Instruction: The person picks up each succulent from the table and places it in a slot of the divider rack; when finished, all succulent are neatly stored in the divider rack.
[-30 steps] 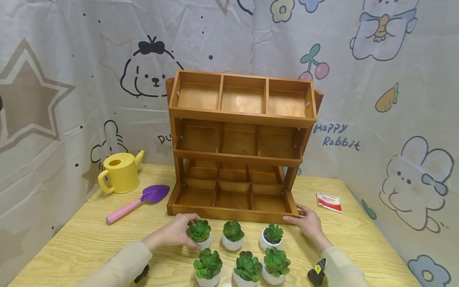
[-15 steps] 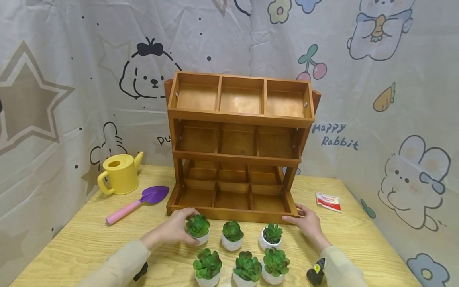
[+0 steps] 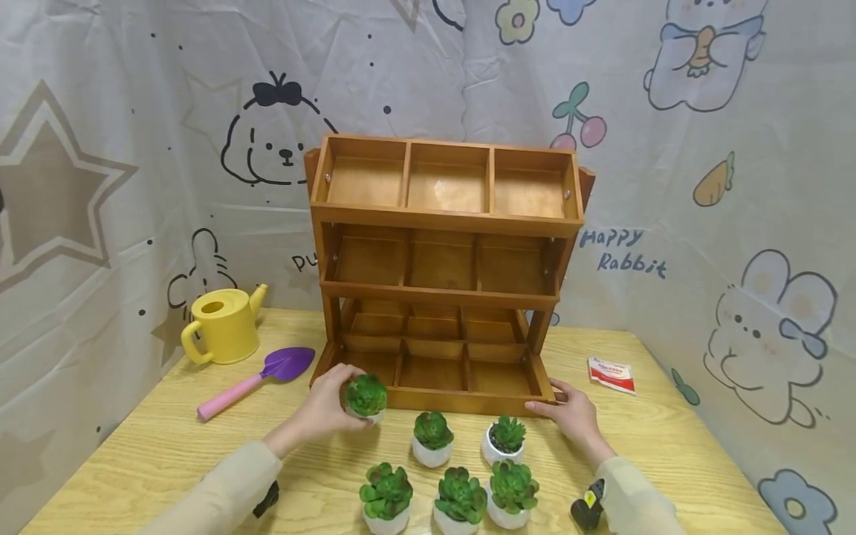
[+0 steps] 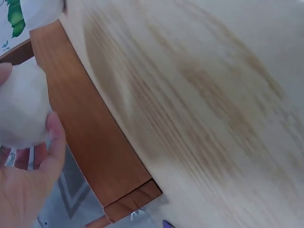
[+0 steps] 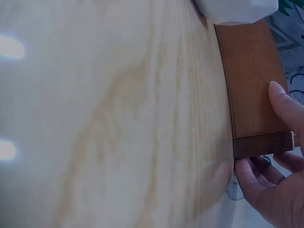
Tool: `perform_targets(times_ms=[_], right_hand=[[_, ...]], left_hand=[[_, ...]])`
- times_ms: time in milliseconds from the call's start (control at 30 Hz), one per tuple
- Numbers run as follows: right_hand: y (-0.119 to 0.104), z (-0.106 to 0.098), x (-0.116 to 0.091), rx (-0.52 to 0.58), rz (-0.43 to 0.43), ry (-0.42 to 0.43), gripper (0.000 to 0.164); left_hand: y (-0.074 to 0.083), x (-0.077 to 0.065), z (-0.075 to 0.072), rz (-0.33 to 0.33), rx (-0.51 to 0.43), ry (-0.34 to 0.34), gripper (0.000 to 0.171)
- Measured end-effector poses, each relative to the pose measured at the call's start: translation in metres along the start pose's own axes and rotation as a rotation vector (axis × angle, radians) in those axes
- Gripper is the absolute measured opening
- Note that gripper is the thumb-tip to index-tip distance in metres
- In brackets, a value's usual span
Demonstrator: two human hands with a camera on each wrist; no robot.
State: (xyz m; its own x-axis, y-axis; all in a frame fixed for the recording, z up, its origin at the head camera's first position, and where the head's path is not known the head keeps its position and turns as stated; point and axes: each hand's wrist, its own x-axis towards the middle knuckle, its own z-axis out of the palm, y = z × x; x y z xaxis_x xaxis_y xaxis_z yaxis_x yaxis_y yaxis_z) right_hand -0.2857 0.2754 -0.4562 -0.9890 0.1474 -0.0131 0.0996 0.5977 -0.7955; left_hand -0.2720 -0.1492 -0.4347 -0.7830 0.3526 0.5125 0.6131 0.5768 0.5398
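a wood-grain table (image 3: 154, 461) carries a tiered wooden rack (image 3: 438, 293) and five potted succulents (image 3: 432, 438). a yellow watering can (image 3: 227, 331), purple-bladed trowel (image 3: 259, 379) and red-and-white packet (image 3: 611, 375) also rest there.

Long beige sleeves (image 3: 224, 483), plain. Beside right cuff (image 3: 611, 468): black wrist camera (image 3: 587, 515), rounded lower end, yellow marking (image 3: 591, 497).

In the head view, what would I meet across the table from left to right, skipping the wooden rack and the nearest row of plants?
Yellow watering can, left hand, held potted plant, rounder-leaved potted plant, spiky potted plant, right hand, red-and-white packet.
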Motion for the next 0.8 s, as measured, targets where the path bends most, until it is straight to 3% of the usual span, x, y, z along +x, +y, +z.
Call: perform_targets(times_ms=[433, 800], right_hand=[[0.001, 0.001, 0.002, 0.002, 0.005, 0.006, 0.088], [0.002, 0.001, 0.002, 0.007, 0.007, 0.009, 0.088]], left_hand=[[-0.002, 0.022, -0.005, -0.112, 0.008, 0.148, 0.060], [-0.011, 0.032, 0.005, -0.228, -0.013, 0.225, 0.060]])
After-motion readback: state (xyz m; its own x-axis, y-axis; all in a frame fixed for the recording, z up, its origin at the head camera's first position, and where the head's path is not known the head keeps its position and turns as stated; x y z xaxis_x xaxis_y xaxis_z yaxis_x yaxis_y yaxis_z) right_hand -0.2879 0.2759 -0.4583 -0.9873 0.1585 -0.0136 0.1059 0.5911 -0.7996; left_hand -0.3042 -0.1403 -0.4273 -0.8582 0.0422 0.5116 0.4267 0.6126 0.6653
